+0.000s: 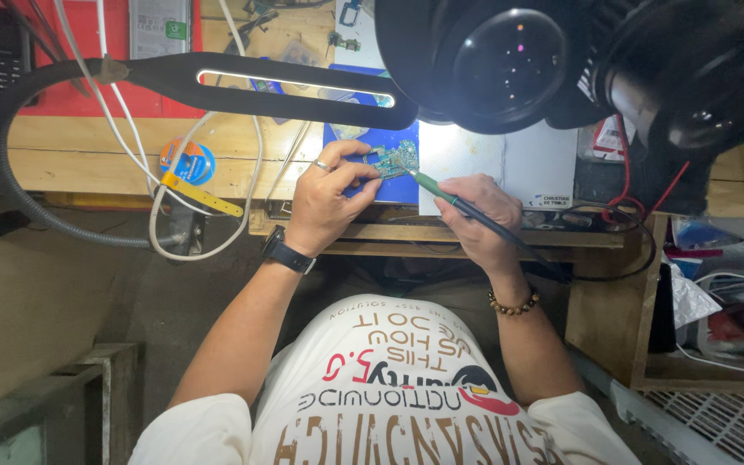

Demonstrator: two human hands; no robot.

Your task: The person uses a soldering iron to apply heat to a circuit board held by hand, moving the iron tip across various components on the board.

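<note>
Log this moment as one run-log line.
left hand: steadies circuit board | right hand: holds soldering iron, tip on board | blue mat beneath

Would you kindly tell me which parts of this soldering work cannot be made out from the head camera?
- Circuit board: parts too small to tell; left hand covers its near edge.
- Soldering iron: tip contact too small to judge; right hand hides its handle.
- Bench rear: hidden behind the black lamp head.
- Solder spool: partly crossed by white cables.

Hands (329,200) at circuit board (393,160)
</note>
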